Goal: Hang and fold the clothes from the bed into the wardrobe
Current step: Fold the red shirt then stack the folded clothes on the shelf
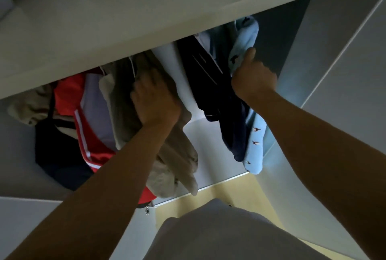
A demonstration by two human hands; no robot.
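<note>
No readable text, label, brand, number or sign is visible. The light blue garment (253, 144) carries small printed figures, not characters; they are too small to identify.
</note>
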